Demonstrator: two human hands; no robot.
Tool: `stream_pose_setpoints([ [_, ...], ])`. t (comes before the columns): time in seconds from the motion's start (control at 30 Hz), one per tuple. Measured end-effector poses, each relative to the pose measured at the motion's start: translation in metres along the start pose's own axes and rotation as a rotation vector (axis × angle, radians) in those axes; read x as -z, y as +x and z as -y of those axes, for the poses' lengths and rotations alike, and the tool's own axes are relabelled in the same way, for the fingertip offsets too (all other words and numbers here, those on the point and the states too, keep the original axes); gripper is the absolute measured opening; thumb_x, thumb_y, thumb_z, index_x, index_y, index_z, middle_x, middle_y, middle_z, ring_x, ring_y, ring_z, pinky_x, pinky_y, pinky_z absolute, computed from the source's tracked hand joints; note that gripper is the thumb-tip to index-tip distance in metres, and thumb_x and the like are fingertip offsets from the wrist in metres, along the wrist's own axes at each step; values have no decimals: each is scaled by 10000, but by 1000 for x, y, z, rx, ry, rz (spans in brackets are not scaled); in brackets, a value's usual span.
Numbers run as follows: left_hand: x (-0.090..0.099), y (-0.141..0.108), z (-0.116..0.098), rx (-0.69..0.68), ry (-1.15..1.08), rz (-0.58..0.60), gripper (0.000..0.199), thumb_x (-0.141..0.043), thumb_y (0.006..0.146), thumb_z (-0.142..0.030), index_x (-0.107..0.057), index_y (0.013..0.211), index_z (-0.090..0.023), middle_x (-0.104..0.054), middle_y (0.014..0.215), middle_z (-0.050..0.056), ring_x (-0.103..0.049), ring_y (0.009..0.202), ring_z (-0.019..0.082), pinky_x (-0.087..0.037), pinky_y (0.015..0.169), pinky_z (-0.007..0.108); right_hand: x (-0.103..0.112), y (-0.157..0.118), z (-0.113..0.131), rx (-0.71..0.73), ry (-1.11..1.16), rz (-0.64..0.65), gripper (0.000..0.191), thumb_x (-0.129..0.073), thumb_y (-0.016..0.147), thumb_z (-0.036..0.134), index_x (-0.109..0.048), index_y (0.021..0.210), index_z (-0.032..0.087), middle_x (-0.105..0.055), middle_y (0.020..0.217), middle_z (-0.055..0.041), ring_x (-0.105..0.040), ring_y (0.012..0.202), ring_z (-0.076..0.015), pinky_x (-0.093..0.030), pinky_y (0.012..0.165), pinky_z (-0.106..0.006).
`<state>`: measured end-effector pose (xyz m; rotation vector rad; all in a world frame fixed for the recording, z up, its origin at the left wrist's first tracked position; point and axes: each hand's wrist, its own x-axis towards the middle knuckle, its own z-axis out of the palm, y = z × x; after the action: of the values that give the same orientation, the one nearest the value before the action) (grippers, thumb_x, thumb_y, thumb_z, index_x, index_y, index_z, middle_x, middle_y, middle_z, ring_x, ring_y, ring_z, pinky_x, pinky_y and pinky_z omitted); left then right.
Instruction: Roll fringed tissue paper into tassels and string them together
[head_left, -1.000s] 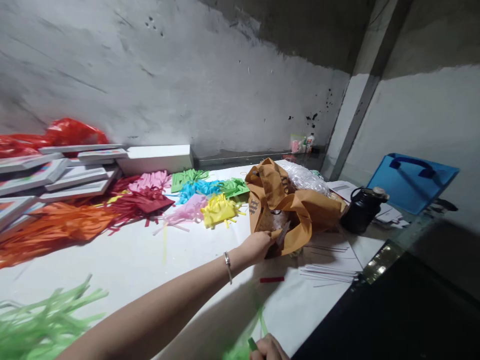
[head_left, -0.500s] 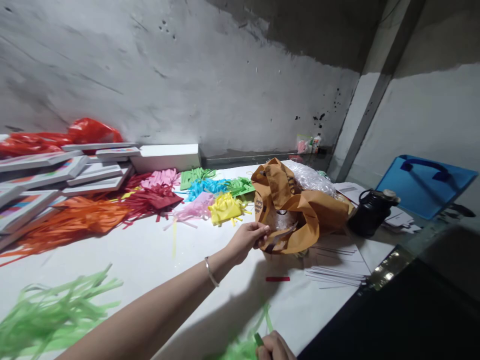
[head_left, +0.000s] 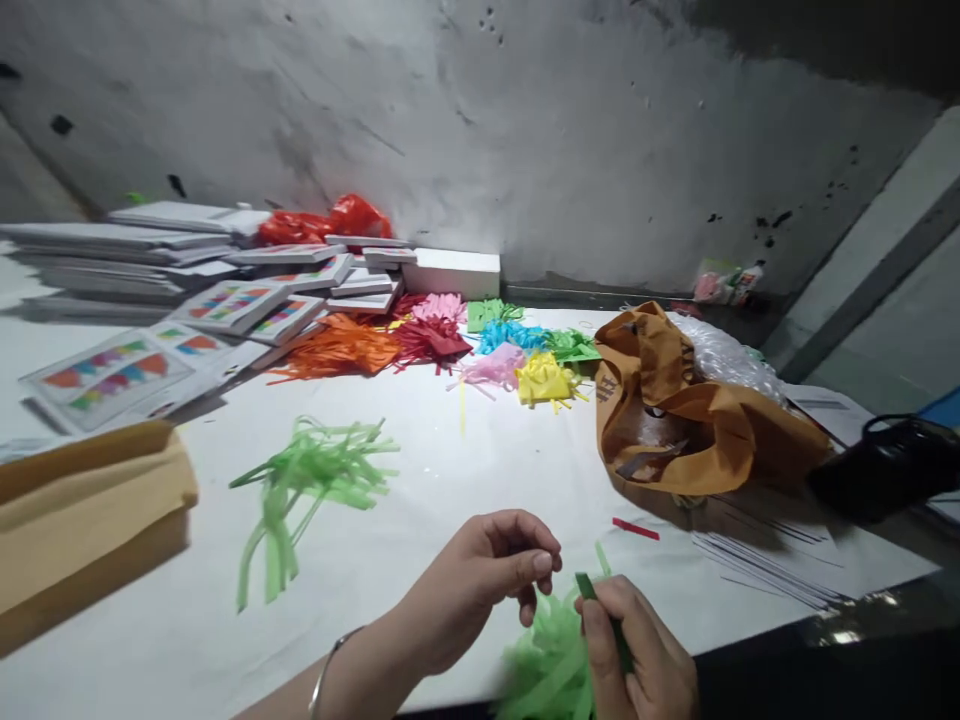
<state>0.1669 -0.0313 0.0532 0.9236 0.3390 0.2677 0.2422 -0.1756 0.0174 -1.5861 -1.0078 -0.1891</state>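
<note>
My right hand (head_left: 637, 655) pinches the dark green rolled end of a green paper tassel (head_left: 551, 660), whose light green strips hang below at the bottom edge. My left hand (head_left: 487, 580), with a silver bangle on its wrist, is just to the left of it. Its thumb and fingers are curled together; whether something small is between them I cannot make out. Another light green fringed tassel (head_left: 322, 465) lies on the white table covering (head_left: 420, 440) to the left. A short red strip (head_left: 636, 529) lies beyond my right hand.
A brown cloth bag (head_left: 720, 430) slumps at the right, beside a black bottle (head_left: 892, 465) and white sheets (head_left: 780, 560). Coloured tassels (head_left: 431, 340) line the back. Flat white boxes (head_left: 232, 300) and a tan box (head_left: 90, 520) are at the left.
My left hand has come back from the brown bag's edge to beside my right hand. The view has swung left, bringing the tan box and box stacks into sight. My right hand still holds the tassel.
</note>
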Motion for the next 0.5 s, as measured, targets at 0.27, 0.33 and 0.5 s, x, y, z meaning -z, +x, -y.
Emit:
stream_pose_setpoints([
  [0.27,38,-41,7,-89,-9,-46,202,-890,694,-235,-744,777,-124,-649,634,9,-585,537,94,-519,520,211,-26,-9,13,141,-68,297,174,-453,989,145,-565,884,227,-570,708,14,-559,643,-131,-427,636,-233],
  [0.33,44,-49,4,-100,24,-58,184,-878,703,-225,-743,774,-123,-645,647,7,-583,565,96,-524,548,216,-28,-7,16,180,-93,346,176,-457,981,141,-553,860,226,-558,691,16,-555,633,-128,-421,615,-229],
  [0.5,54,-67,-4,-146,251,-96,68,-784,763,-155,-735,805,-135,-674,721,13,-583,622,101,-500,597,213,-24,7,22,271,-161,568,194,-472,973,168,-516,794,228,-549,673,15,-579,641,-129,-416,569,-219],
])
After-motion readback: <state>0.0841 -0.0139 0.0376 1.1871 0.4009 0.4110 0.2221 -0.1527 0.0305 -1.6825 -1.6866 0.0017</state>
